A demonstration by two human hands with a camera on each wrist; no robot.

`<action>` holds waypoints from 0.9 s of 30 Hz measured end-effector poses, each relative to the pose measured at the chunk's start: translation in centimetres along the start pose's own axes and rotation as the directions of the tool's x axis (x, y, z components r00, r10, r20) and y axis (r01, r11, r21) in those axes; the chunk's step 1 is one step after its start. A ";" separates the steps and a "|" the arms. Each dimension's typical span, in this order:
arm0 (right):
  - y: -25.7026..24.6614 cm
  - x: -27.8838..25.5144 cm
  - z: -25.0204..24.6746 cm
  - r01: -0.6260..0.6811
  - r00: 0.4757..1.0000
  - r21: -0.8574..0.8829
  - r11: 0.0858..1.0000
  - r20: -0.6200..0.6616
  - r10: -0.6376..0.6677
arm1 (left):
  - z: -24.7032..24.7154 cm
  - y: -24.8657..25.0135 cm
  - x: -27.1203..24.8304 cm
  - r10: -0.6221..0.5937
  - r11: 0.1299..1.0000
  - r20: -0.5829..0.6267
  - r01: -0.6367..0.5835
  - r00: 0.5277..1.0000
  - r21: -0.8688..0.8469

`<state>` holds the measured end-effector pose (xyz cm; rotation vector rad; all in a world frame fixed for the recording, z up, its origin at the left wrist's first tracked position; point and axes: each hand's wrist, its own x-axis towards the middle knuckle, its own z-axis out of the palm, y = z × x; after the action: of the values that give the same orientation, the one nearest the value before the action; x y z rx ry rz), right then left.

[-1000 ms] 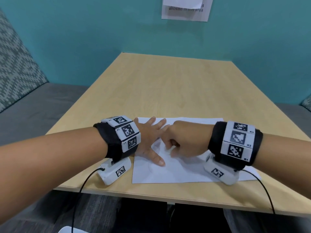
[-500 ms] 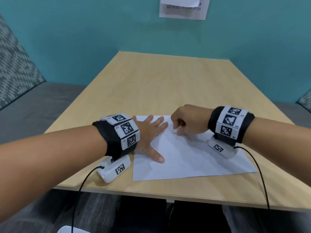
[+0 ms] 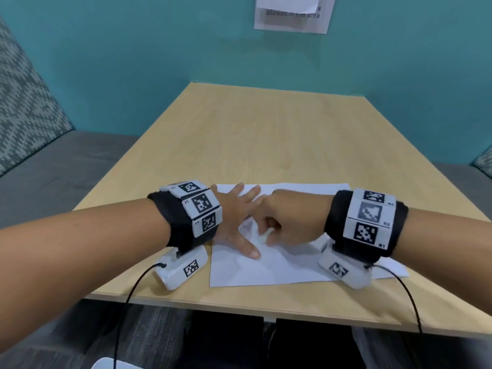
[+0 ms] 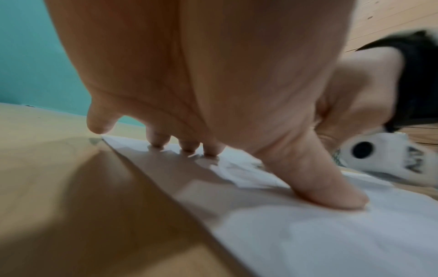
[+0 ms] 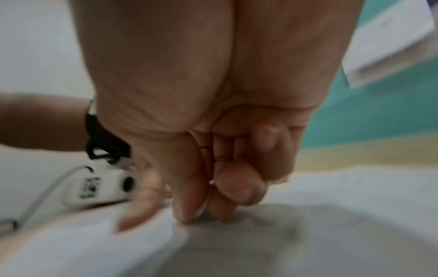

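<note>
A white sheet of paper (image 3: 279, 270) with faint pencil marks lies near the front edge of the wooden table (image 3: 266, 134). My left hand (image 3: 239, 222) lies flat on the sheet's left part, fingers spread. In the left wrist view its fingertips (image 4: 331, 193) press down on the paper (image 4: 331, 234). My right hand (image 3: 266, 233) is curled just right of the left one. It pinches a small white eraser (image 3: 262, 237) against the sheet. In the blurred right wrist view only a white sliver of the eraser (image 5: 204, 207) shows between thumb and fingers, touching the paper (image 5: 308, 234).
A teal wall with a printed notice (image 3: 291, 14) stands behind the table. A grey bench (image 3: 66, 166) with a patterned cushion (image 3: 24, 102) runs along the left. Black cables (image 3: 127, 302) hang from both wrist cameras over the table's front edge.
My right hand slid toward the sheet's far edge with the eraser, then came back near and beside the left hand's fingers. The left hand has stayed pressed on the paper.
</note>
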<state>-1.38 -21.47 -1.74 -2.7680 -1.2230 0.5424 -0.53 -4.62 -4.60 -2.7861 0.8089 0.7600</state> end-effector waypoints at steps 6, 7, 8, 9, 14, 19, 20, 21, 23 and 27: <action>2.0 0.8 -0.4 -0.082 0.993 -0.081 0.993 -0.087 0.075 | -0.5 0.3 -0.2 -0.037 0.999 0.020 0.037 0.999 0.018; 1.9 0.8 -0.4 -0.079 0.993 -0.072 0.994 -0.092 0.072 | -0.4 0.3 -0.3 -0.042 0.999 0.014 0.042 0.999 0.012; 1.9 0.7 -0.4 -0.088 0.992 -0.060 0.994 -0.098 0.082 | -0.3 0.5 -0.4 -0.049 0.999 0.001 0.049 0.999 -0.002; 2.0 0.7 -0.6 -0.096 0.990 -0.059 0.994 -0.106 0.089 | -0.3 0.6 -0.7 -0.052 0.998 -0.020 0.052 0.998 -0.018; 2.5 1.0 -0.5 -0.100 0.988 -0.076 0.992 -0.126 0.089 | -0.4 0.7 -3.3 -0.030 1.000 0.050 0.030 0.998 -0.004; 2.1 0.9 -0.4 -0.120 0.985 -0.038 0.992 -0.126 0.114 | 0.7 -0.4 -3.9 -0.035 0.999 0.066 0.035 0.997 0.006; 1.6 0.7 -0.3 -0.114 0.987 -0.017 0.993 -0.119 0.111 | 0.8 -0.5 -3.7 -0.030 1.000 0.063 0.030 0.998 0.001; 0.9 0.5 0.0 -0.091 0.991 0.007 0.996 -0.102 0.092 | 1.0 -0.6 -3.6 -0.021 1.000 0.059 0.021 0.998 -0.006; -1.3 0.0 0.9 0.003 0.999 0.046 0.999 -0.042 -0.001 | 1.3 -0.8 -3.5 0.010 0.999 0.039 -0.009 0.999 -0.037; -2.5 0.3 0.4 0.025 1.000 -0.004 1.000 -0.014 -0.025 | 2.0 -1.3 -3.2 0.037 0.998 0.009 -0.036 0.999 -0.059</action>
<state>-3.07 -19.60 -1.75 -2.7508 -1.2556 0.5175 -3.03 -1.53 -4.68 -2.8237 0.8512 0.8166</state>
